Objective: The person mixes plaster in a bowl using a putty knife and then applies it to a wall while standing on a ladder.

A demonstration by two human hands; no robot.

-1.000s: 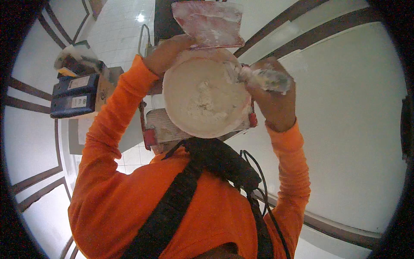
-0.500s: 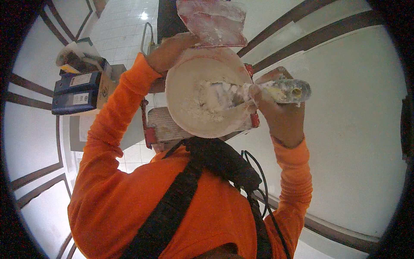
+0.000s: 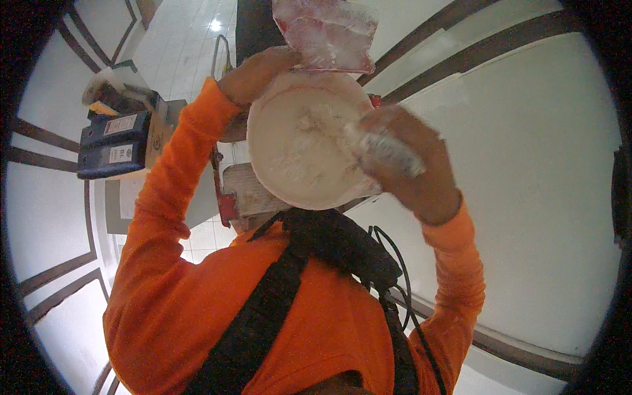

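Observation:
A white bucket [image 3: 266,168] is in front of my chest, with pale powder and paste [image 3: 309,128] inside. My left hand [image 3: 263,72] is closed at its far left rim. Those fingers pinch the near corner of a flat red plate [image 3: 332,39], smeared white, which lies over the far rim. At the bucket's right side, my right hand [image 3: 411,151] wraps round the thick, white-coated handle of a putty knife [image 3: 388,151]. Its blade end points into the bucket and is blurred by motion, so I cannot tell how deep it sits.
Beneath the bucket is a worn platform [image 3: 250,187] with red end fittings [image 3: 227,209]. Dark blue binders [image 3: 115,145] and a cardboard box stand at the left. A white wall [image 3: 526,191] with brown trim rises on the right. Black cables [image 3: 405,283] hang by my chest.
My right hand has shifted inward over the bucket's right rim, and the putty knife's handle has swung to slant down to the right. My left hand keeps its hold.

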